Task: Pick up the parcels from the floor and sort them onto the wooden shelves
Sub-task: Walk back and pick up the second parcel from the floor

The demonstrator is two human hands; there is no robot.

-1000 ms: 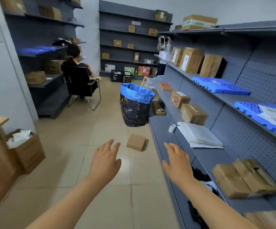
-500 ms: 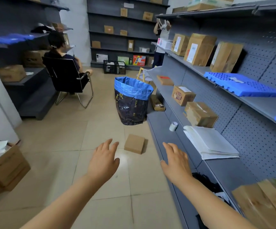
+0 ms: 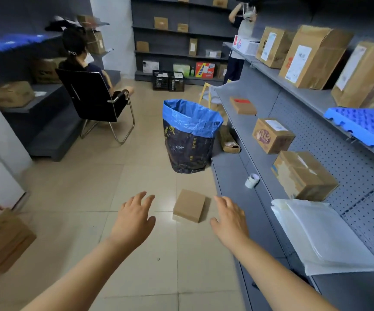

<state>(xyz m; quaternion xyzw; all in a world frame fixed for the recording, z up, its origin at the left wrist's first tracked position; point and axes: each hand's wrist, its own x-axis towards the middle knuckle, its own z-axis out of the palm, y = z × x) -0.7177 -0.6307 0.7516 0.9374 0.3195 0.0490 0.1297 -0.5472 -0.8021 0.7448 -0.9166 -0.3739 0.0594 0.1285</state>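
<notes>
Tiled floor (image 3: 69,198) | plain unlabelled parcel (image 3: 189,205) | black sack (image 3: 189,140), print unreadable

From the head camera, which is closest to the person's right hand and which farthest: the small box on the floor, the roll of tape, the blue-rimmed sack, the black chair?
From the right hand:
1. Small box, just left of it on the floor.
2. Roll of tape, on the shelf ahead to the right.
3. Sack, standing farther ahead.
4. Chair, far left.

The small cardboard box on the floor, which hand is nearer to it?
Right. The right hand hovers just right of the cardboard box; the left hand hangs farther off to its left. Neither touches it.
</notes>
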